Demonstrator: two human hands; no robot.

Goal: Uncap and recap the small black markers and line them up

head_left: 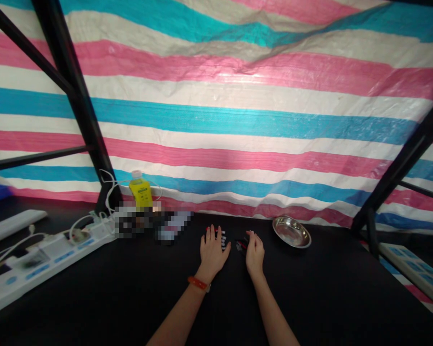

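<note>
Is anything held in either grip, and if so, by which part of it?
It cannot be told. The left grip is palm-down over small white pieces; the right grip curls beside small dark pieces. Any contact is hidden.

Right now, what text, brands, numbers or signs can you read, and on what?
None legible.
Yellow bottle: dark label print, too small and blurred to read.
Pixelated items beside it: any text is masked.
Plugged-in power strip: no lettering can be made out.
Metal bowl: none visible.
Small pieces by the left hand: too small to tell.
</note>
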